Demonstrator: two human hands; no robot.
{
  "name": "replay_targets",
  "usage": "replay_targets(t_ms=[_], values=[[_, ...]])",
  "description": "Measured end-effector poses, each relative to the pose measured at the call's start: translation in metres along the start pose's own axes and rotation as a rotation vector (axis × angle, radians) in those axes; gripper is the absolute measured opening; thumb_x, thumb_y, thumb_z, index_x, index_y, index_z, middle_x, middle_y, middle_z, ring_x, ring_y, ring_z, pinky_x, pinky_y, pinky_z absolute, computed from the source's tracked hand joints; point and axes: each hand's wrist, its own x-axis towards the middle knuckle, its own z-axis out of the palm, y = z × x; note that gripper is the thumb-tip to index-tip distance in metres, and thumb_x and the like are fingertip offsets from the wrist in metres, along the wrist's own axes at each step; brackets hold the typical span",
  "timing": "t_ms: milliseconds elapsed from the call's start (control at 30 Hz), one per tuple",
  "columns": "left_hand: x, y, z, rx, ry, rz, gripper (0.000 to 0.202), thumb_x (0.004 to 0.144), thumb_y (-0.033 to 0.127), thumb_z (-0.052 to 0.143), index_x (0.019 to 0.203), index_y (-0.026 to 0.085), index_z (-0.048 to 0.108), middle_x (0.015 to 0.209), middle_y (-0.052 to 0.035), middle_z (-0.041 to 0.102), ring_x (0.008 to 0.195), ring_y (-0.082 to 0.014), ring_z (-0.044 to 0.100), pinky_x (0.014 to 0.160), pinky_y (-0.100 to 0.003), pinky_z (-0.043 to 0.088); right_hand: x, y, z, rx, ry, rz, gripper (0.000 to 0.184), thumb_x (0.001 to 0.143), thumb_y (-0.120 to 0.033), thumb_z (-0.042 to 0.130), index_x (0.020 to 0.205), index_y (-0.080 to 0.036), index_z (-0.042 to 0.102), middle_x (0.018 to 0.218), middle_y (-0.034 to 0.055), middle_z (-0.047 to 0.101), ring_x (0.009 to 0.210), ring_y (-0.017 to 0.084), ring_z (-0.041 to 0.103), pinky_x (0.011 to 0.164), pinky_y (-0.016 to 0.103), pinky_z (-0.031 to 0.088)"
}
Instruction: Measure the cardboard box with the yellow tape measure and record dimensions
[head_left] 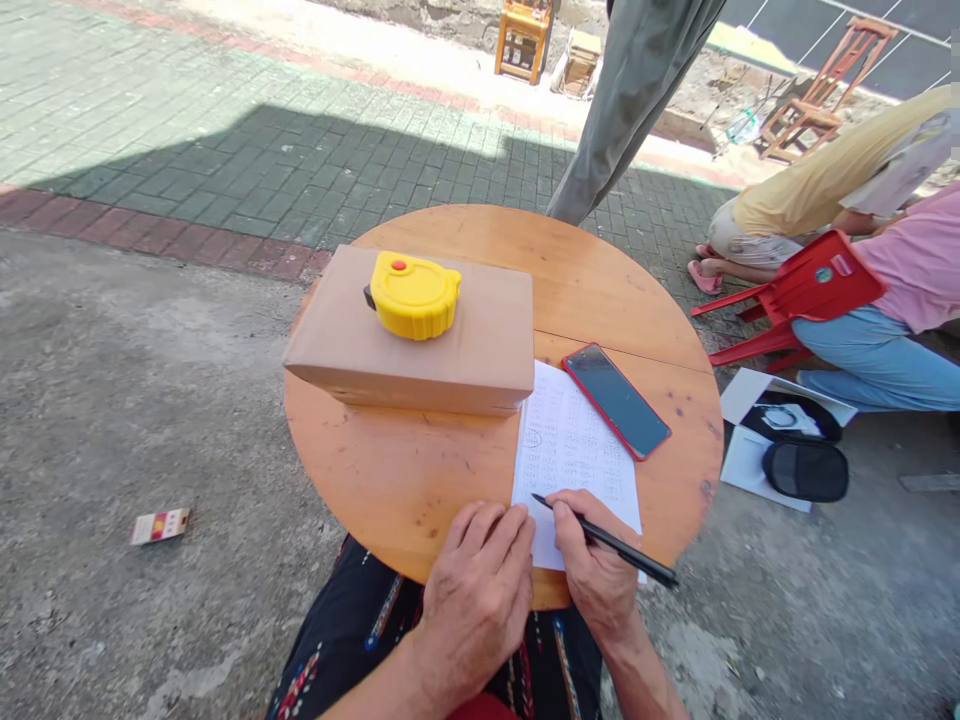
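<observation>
A black pen is gripped in my right hand, its tip over the lower left part of a white sheet of paper with rows of handwriting. My left hand lies palm down at the table's near edge, fingers stretched out, its fingertips at the paper's left side. Partly on the paper rests a phone in a red case. Behind my left hand stands a brown cardboard box. On top of the box sits a yellow tape measure with a red button.
The round wooden table bears all this. Beyond it stands a person in grey trousers. At the right, people sit near a red plastic chair. An open white box with a black case lies on the ground; a small carton lies left.
</observation>
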Motion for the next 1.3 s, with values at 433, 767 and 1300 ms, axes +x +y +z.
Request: replay_targets(t_ms=[433, 767, 1300], values=[[-0.0001, -0.0009, 0.0017, -0.001, -0.002, 0.006, 0.033, 0.089, 0.011, 0.053, 0.12, 0.011, 0.064, 0.119, -0.0084, 0.069, 0.108, -0.0251, 0.056, 0.101, -0.044, 0.041, 0.0018, -0.0033, -0.0007, -0.036, -0.019, 0.018, 0.019, 0.094, -0.02, 0.052, 0.082, -0.019, 0.067, 0.067, -0.0009, 0.065, 0.049, 0.012, 0.056, 0.051, 0.024, 0.047], [-0.002, 0.0001, 0.0005, -0.014, -0.014, 0.002, 0.035, 0.089, 0.011, 0.053, 0.123, 0.012, 0.062, 0.121, -0.0075, 0.069, 0.108, -0.0259, 0.056, 0.102, -0.044, 0.04, -0.0026, -0.0005, -0.0015, 0.002, 0.02, 0.044, 0.018, 0.094, -0.02, 0.052, 0.083, -0.02, 0.067, 0.063, -0.0019, 0.063, 0.047, 0.011, 0.053, 0.046, 0.023, 0.044], [-0.0006, 0.0008, 0.0008, -0.002, -0.02, -0.004, 0.032, 0.089, 0.011, 0.054, 0.12, 0.012, 0.064, 0.12, -0.0074, 0.068, 0.108, -0.0253, 0.055, 0.102, -0.043, 0.038, -0.001, -0.0025, -0.0008, 0.01, 0.016, 0.042, 0.018, 0.093, -0.019, 0.053, 0.082, -0.02, 0.067, 0.066, -0.0015, 0.064, 0.053, 0.011, 0.057, 0.053, 0.023, 0.047]])
